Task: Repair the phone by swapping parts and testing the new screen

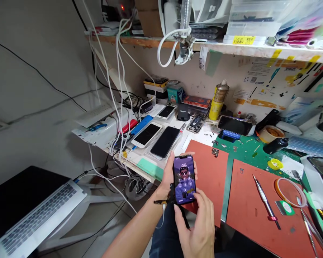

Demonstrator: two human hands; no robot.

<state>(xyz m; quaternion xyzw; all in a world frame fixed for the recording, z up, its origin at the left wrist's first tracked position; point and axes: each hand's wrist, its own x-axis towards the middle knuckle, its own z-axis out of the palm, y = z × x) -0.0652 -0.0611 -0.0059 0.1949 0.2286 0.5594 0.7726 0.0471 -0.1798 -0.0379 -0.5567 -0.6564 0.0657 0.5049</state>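
Note:
A phone (184,179) with a lit purple screen and a round-button keypad is upright in my left hand (167,175), whose fingers wrap round its back and right edge. At the phone's lower end, my right hand (197,224) has its thumb and fingers apart, with fingertips at the bottom right edge. A small dark part with a ribbon (161,202) hangs by my left wrist, and a white cable joins it from below. Just beyond lies a dark-screened phone (165,142) on the bench, beside a white phone (147,135).
Orange mats (242,215) cover the bench's front right, holding a screwdriver (265,200) and a tape roll (290,192). Behind stand a yellow spray can (218,100) and an opened phone (196,123). White cables hang at left, above a laptop (40,218).

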